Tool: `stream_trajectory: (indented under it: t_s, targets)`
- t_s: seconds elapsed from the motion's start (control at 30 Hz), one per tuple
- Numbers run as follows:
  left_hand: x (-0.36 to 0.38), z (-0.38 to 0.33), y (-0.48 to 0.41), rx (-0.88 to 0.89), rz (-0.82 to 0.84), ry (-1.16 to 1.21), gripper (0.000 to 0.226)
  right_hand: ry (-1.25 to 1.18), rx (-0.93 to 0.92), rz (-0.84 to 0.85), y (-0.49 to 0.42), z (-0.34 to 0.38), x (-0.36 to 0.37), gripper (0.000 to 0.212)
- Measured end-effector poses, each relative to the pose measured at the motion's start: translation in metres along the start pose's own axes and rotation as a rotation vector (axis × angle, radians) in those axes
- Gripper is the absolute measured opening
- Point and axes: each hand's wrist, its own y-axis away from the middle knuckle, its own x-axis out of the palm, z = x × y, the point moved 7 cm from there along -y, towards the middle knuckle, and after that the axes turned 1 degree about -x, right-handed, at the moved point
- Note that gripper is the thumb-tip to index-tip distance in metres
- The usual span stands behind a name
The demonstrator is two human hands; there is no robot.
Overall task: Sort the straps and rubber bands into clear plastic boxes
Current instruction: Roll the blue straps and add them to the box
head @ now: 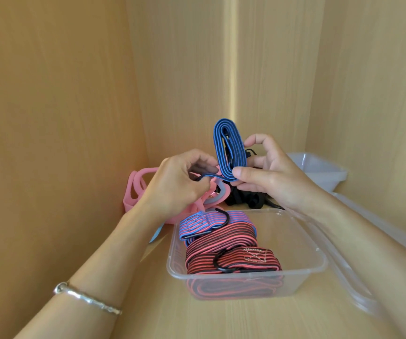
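Above the far edge of the front box: one blue strap (227, 148), wound into a flat upright coil, held off the shelf by both hands.

Right hand (270, 177): fingers curled, thumb and fingertips pinching the lower part of the coil from the right side.

Left hand (177, 184): fingers bent round the strap's loose tail, which runs from the bottom of the coil into the fist. Silver bracelet (87, 298) on that forearm.

Front box (319, 260): clear plastic, open, standing on the wooden shelf (172, 319). Contents: folded red-and-black straps (221, 243) filling its left half, and a blue-and-pink strap (197, 222) lying at the far left corner on top of them. Black hooks (224, 218) show on both.

Back left corner, against the wall: pile of pink rubber bands (136, 187), partly hidden by the left hand.

Behind the hands: heap of black straps (246, 199), count unclear.

Back right: second clear box (319, 172), tilted. Along the right side, what appear to be further clear lids or boxes (358, 277), too blurred to tell apart.
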Motion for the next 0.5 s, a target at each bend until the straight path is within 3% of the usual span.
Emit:
stream_trajectory:
  t_s: [0.3, 0.5]
  targets:
    - [-0.0037, 0.0028, 0.0004, -0.008, -0.032, -0.029, 0.030, 0.013, -0.009, 0.044, 0.0002, 0.0029, 0.0014, 0.032]
    - [-0.0100, 0.0051, 0.0008, -0.043, -0.068, -0.057, 0.050, 0.043, -0.004, 0.018, -0.0022, 0.0013, -0.0016, 0.031]
